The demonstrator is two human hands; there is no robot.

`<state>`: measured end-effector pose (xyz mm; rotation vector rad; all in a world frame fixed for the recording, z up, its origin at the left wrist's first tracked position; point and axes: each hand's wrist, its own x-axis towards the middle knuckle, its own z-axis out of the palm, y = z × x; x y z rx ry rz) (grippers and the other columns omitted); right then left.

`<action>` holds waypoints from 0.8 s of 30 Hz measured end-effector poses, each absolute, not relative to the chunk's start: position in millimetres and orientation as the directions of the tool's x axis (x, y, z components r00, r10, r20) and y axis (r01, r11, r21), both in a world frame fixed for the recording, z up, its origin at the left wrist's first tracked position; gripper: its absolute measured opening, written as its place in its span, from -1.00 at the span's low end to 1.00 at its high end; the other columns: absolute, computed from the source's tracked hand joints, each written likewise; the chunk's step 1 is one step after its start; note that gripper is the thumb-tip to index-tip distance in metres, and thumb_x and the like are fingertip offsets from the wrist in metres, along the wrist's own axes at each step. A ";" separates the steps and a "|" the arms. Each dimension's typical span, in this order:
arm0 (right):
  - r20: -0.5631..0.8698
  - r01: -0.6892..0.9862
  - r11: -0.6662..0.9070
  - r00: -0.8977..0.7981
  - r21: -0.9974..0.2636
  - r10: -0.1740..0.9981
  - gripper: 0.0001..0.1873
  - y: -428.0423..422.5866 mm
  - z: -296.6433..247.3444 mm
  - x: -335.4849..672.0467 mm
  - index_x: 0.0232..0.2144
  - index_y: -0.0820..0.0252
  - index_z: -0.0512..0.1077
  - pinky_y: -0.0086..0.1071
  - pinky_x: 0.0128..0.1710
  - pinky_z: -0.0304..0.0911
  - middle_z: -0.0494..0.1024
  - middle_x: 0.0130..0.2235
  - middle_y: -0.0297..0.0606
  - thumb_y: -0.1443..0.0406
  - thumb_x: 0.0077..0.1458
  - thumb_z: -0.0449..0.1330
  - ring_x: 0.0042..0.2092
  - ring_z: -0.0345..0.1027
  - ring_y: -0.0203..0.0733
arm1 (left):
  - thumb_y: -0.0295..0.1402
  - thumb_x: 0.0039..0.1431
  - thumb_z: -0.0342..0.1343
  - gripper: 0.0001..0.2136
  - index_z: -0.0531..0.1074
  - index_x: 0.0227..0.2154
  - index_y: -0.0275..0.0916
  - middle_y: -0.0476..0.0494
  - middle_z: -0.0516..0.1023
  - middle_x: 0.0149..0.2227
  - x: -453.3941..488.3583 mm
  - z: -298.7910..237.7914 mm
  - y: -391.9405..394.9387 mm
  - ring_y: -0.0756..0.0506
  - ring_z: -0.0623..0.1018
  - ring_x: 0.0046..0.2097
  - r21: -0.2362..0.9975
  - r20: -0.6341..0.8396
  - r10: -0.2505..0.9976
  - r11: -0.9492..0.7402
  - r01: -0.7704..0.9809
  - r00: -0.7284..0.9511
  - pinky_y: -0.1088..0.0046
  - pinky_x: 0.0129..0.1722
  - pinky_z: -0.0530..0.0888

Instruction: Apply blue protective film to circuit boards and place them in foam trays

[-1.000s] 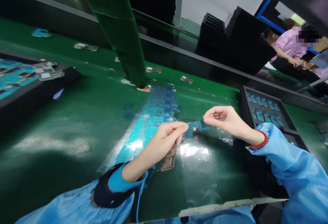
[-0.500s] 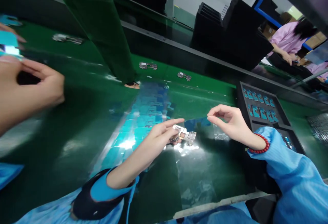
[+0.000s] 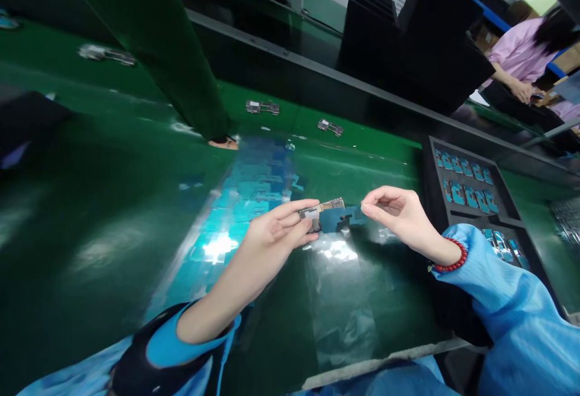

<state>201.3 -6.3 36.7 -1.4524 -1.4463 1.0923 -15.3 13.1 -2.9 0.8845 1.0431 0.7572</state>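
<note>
**Close Work at the Green Bench** [image 3: 272, 347]

The left hand [image 3: 283, 227] is clamped on a circuit board [image 3: 312, 214], held up above the bench, while the right hand [image 3: 399, 217] pinches the far end of a blue film [image 3: 333, 219]. The film overlaps the board from here; whether they touch, I cannot tell. The step in hand appears to be fitting film to board. The next move likely calls for a steady left grip and careful squaring of edges before pressing.

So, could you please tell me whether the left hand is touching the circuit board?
Touching: the head view plainly shows the left hand gripping the circuit board by one end.
</note>
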 end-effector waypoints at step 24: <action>-0.160 0.130 -0.150 -0.072 -0.980 0.984 -0.92 -8.9 39.5 197.2 -0.44 0.20 0.60 -0.47 -0.31 0.51 0.63 -0.39 -0.30 0.38 -0.07 0.41 -0.37 0.52 -0.31 | -0.31 -0.04 0.22 -0.63 0.56 -0.09 0.01 0.10 0.59 -0.56 -25.0 11.9 -0.4 -0.05 0.61 -0.47 0.927 -0.356 0.814 0.370 0.062 0.459 0.40 -0.24 0.63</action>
